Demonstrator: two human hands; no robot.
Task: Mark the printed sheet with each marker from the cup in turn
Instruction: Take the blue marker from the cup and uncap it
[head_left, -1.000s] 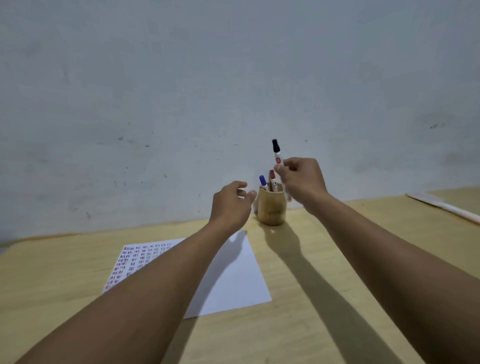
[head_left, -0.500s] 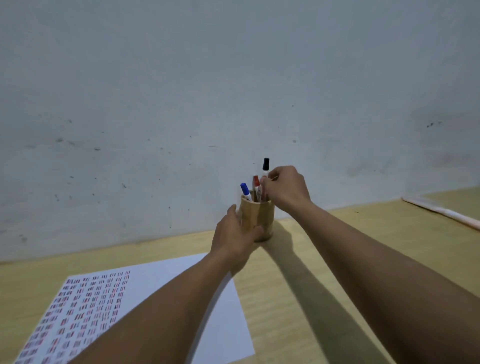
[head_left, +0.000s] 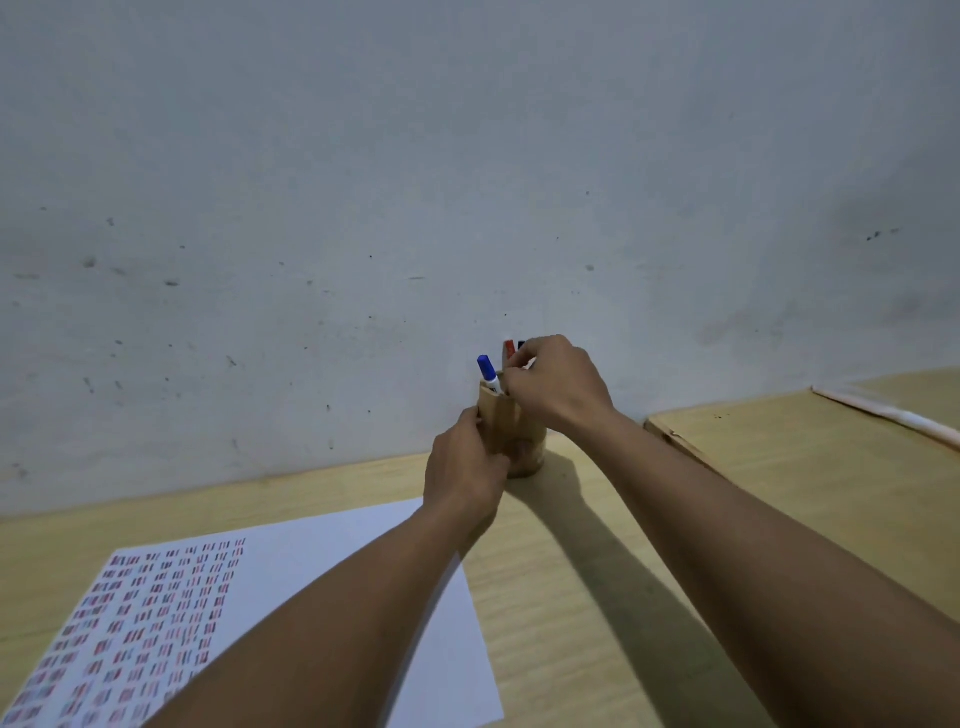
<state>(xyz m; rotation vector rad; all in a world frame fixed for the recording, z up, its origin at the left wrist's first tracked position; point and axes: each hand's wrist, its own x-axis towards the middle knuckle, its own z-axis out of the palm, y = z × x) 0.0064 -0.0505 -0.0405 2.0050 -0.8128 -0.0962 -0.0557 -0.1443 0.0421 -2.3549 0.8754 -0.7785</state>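
A tan wooden cup (head_left: 525, 441) stands on the table near the wall. My left hand (head_left: 465, 475) is wrapped around its left side. Over the cup's mouth, my right hand (head_left: 561, 387) has its fingertips pinched on the black marker (head_left: 521, 345), which is sunk in the cup with only its cap showing. The red marker (head_left: 509, 347) stands right beside it, and the blue marker (head_left: 487, 371) leans out at the left rim. The printed sheet (head_left: 332, 556) lies at the lower left, with rows of small red and blue marks on its left half. My left forearm covers part of the sheet.
The grey wall (head_left: 467, 182) rises just behind the cup. A raised board edge (head_left: 675, 435) crosses the wooden table (head_left: 582, 613) to the right of my right arm. A pale strip (head_left: 893, 415) lies at the far right.
My right hand has lowered the black marker from above the cup down into it. My left hand has come in and gripped the cup. The view has shifted, bringing the sheet nearer.
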